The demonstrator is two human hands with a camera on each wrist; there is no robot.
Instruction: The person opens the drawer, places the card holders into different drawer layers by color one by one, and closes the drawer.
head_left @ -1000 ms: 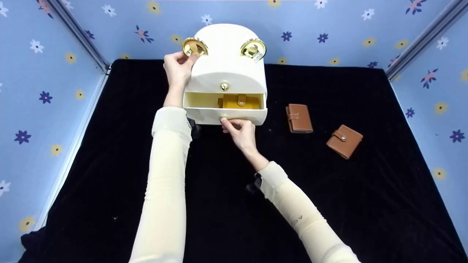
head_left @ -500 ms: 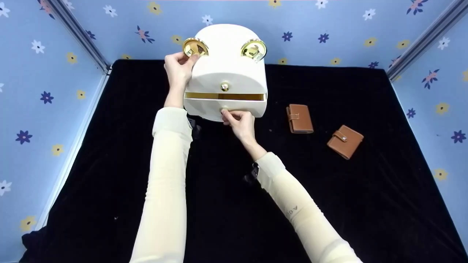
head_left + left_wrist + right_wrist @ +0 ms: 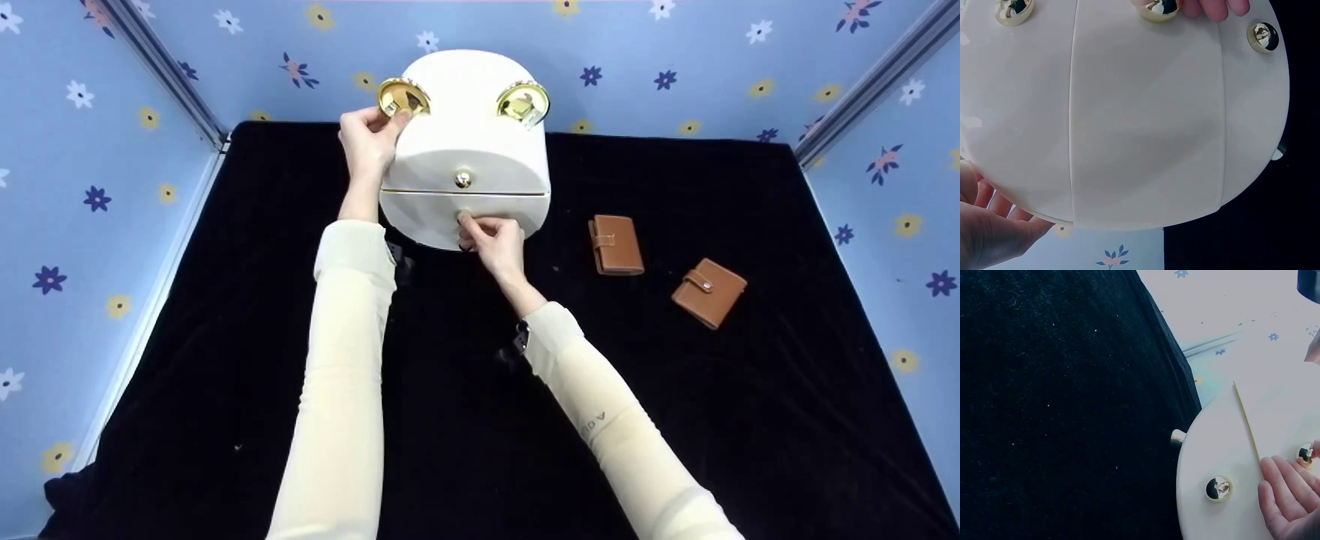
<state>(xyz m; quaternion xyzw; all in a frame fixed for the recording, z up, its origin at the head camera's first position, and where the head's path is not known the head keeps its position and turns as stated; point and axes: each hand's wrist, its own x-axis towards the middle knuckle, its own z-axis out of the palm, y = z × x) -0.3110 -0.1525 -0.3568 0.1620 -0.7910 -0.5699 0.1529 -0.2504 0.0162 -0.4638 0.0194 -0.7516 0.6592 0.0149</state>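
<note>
A white drawer box with a rounded top and two shiny gold round pieces stands at the back. My left hand grips its left side, thumb beside the left gold piece and fingers around the edge. My right hand pinches the gold knob of the middle drawer. That drawer front sits nearly flush, with a thin seam above it in the head view. Another gold knob is on the front above it, and a lower knob shows in the right wrist view. The drawer's inside is hidden.
Two brown snap wallets, a nearer-to-box wallet and a farther wallet, lie right of the box on black cloth. Blue flowered panels enclose the back and both sides.
The right hand has pushed the middle drawer inward, away from me, until its gap closed; the yellow wallet inside is now out of sight. The left hand has stayed in place.
</note>
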